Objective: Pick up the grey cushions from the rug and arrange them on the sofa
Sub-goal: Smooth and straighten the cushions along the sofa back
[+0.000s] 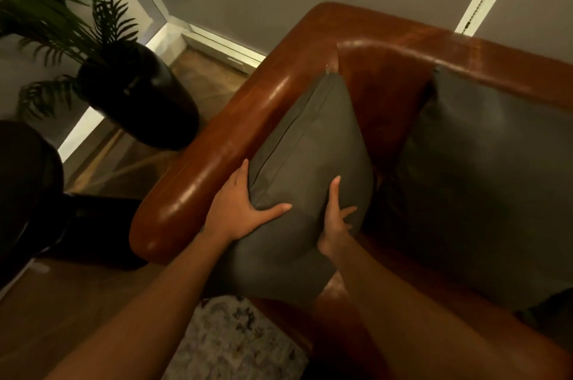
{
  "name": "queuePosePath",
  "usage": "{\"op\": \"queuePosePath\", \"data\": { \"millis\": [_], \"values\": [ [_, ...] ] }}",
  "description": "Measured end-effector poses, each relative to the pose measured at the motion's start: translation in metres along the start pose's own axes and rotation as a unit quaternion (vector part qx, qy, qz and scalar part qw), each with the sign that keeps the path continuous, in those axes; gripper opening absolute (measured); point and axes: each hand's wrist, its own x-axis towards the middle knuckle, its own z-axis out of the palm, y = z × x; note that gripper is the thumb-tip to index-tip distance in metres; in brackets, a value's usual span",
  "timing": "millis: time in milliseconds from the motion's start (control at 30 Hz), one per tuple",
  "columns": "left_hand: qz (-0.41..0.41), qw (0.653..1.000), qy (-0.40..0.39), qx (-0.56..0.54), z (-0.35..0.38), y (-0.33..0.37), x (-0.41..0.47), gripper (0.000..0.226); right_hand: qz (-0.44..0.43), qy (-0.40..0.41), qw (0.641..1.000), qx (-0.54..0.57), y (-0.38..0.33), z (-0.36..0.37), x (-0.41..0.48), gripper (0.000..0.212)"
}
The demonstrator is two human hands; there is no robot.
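Dim, warm light fills a corner of a room with grey walls, a wooden floor, and a dark potted plant (136, 94) standing at far left beside the sofa (223, 137), whose brown leather arm and back catch a glossy shine. Two grey cushions are already up on the seat: the nearer cushion (310, 144) stands on edge against the inner side of the left arm, and the second cushion (483, 187) leans on the backrest to the right, just beside it with a strip of leather showing between them. A patch of pale patterned rug (232, 339) shows at the near edge, with no cushion visible on it. The left hand (238, 212) presses flat on the cushion's near left side, its fingers (276, 209) spread across the fabric and the thumb running up the seam edge; the right hand (335, 224) holds the near right side, fingers dug into the cover so the cloth dents under them. Both hands are thus grasping the cushion between them rather than clenched or released. Judging by that dent and the rounded bulge, the cushion is soft, light and squashy, with a matte woven cover that should not slip, though it could slide on the slick leather. Holding it by both sides suits plumping and squaring it.
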Motion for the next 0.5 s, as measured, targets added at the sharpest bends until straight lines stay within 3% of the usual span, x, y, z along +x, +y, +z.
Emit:
{"op": "queuePosePath", "data": {
  "millis": [133,267,500],
  "values": [
    [0.023,0.999,0.028,-0.004,0.001,-0.006,0.011,0.12,0.015,0.026,0.999,-0.013,0.0,0.016,0.013,0.137],
    [0.048,0.996,0.069,0.011,0.005,-0.016,0.019,0.113,0.02,0.037,0.999,-0.022,0.0,0.024,0.025,0.134],
    [0.064,0.993,0.093,0.02,0.01,-0.025,0.026,0.106,0.027,0.003,0.999,-0.028,0.002,0.028,0.033,0.138]
  ]
}}
